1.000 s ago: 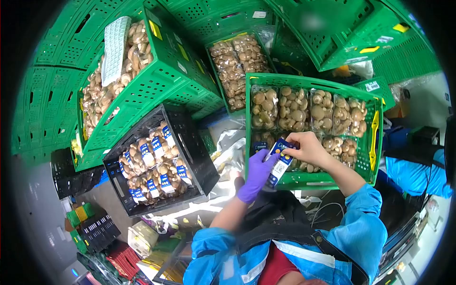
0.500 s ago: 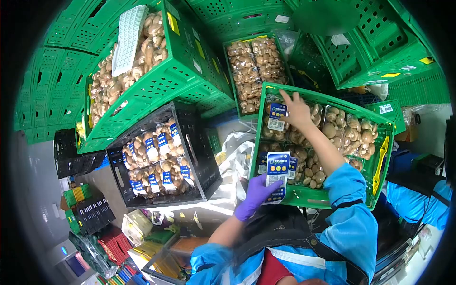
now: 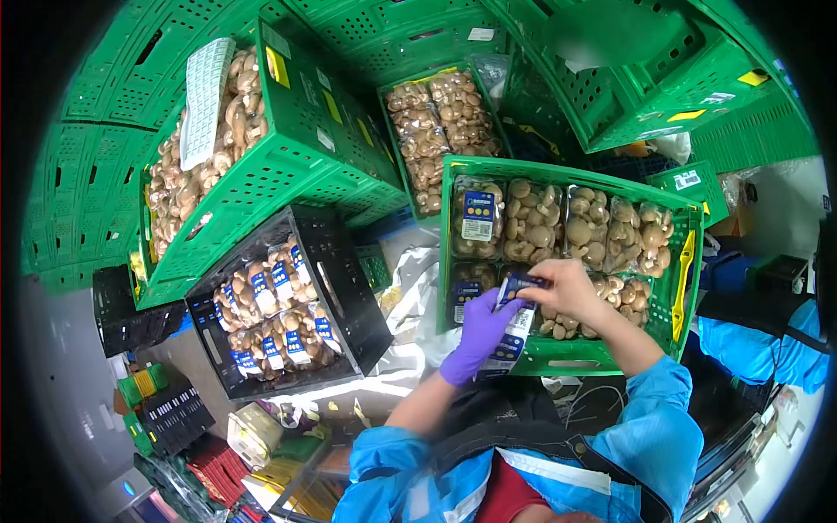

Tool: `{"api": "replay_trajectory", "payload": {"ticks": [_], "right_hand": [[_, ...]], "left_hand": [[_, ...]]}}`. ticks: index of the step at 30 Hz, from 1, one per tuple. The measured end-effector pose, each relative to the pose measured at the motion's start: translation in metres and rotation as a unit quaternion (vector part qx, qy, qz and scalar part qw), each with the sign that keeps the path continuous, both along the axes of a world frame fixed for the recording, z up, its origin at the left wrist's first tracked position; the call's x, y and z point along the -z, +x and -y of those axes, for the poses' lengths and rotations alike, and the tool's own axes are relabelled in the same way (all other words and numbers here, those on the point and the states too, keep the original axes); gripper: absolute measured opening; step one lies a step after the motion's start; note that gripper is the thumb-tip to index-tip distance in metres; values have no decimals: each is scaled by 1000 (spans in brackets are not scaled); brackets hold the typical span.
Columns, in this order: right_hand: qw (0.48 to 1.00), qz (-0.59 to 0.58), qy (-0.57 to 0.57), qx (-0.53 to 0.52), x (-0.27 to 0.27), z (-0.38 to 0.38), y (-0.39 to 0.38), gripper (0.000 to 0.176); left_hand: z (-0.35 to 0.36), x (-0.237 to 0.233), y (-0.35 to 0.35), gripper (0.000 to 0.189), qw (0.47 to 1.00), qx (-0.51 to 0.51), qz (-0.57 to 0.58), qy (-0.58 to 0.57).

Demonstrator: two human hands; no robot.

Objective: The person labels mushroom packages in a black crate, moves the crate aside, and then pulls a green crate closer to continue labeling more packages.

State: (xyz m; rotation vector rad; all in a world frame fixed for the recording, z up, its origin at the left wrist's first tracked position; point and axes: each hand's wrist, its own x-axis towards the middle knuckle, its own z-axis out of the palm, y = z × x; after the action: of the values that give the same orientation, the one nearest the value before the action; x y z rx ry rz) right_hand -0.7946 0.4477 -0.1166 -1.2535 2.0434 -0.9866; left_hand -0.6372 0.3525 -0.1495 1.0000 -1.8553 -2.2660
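Note:
My left hand point(image 3: 481, 338), in a purple glove, is closed on a strip of blue and white labels point(image 3: 508, 342) over the near left side of a green crate point(image 3: 575, 356). My bare right hand point(image 3: 571, 289) pinches the top end of the same strip, close to the left fingertips. Wrapped packs of brown mushrooms point(image 3: 532, 220) fill the crate in rows. One pack in the far left corner bears a blue and white label point(image 3: 479, 215) lying flat on its film. Another labelled pack is partly hidden behind my hands.
A black crate point(image 3: 347, 292) of labelled mushroom packs stands at the left. Behind it is a large green crate point(image 3: 301, 144) of loose mushrooms. Another green crate point(image 3: 501, 131) holds wrapped packs. A person's blue sleeve point(image 3: 741, 349) shows at the right.
My right hand has left the far left pack and moved toward me to the label strip in my left hand. The strip's top end is now bent. The whole view has shifted slightly.

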Motion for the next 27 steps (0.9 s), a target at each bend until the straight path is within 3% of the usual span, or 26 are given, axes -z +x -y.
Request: {"api": "replay_trajectory", "payload": {"ticks": [2, 3, 5, 6, 8, 10, 11, 13, 14, 15, 17, 18, 19, 21, 22, 23, 24, 25, 27], "right_hand": [[993, 117, 23, 15, 16, 2, -18, 21], [979, 198, 44, 20, 30, 5, -30, 20], [971, 201, 38, 124, 55, 19, -72, 20], [971, 184, 82, 130, 76, 25, -89, 22], [969, 166, 124, 136, 113, 39, -99, 25], [995, -12, 70, 71, 132, 50, -95, 37], [995, -13, 71, 70, 136, 51, -93, 37], [950, -180, 251, 43, 123, 59, -84, 57], [936, -252, 238, 52, 107, 53, -74, 70], [936, -253, 237, 54, 91, 44, -67, 70], [969, -184, 44, 157, 67, 26, -54, 79], [978, 125, 104, 127, 57, 13, -54, 71], [889, 424, 153, 86, 44, -1, -51, 63], [966, 247, 57, -44, 11, -29, -26, 38], [975, 214, 57, -29, 5, -37, -21, 28], [982, 181, 57, -12, 1, -44, -15, 19], [978, 201, 46, 29, -6, -48, -9, 17], [982, 179, 59, 3, -13, -54, -7, 16], [983, 158, 85, -32, -25, -61, -10, 17]], "left_hand": [[5, -30, -10, 23, 983, -7, 144, 114], [-9, 10, 4, 31, 982, -2, 114, 153], [-16, 17, 16, 34, 984, 101, 144, -31], [-28, 45, 31, 34, 990, 67, 120, 33], [-36, 69, 50, 34, 988, 81, 126, 22], [-36, 59, 50, 32, 989, 87, 109, 56], [-35, 53, 48, 32, 989, 86, 109, 56], [-30, 37, 42, 29, 994, 79, 48, 62], [-23, 23, 40, 26, 991, 120, 43, 48], [-20, 20, 37, 26, 991, 120, 42, 46], [-17, 15, 32, 25, 988, 147, -36, 14], [-13, 9, 27, 27, 983, 177, -24, 30], [-12, 3, 22, 27, 982, 182, -25, 31], [-11, -4, 13, 31, 983, 175, -49, 32], [-7, 1, 11, 42, 972, 226, -24, -55], [-15, 3, 6, 42, 970, 235, -26, -53], [-27, 3, -3, 48, 978, 106, -59, -168], [-33, -5, -13, 53, 956, -29, -91, -277], [-39, -13, -24, 57, 955, -20, -111, -274]]}}
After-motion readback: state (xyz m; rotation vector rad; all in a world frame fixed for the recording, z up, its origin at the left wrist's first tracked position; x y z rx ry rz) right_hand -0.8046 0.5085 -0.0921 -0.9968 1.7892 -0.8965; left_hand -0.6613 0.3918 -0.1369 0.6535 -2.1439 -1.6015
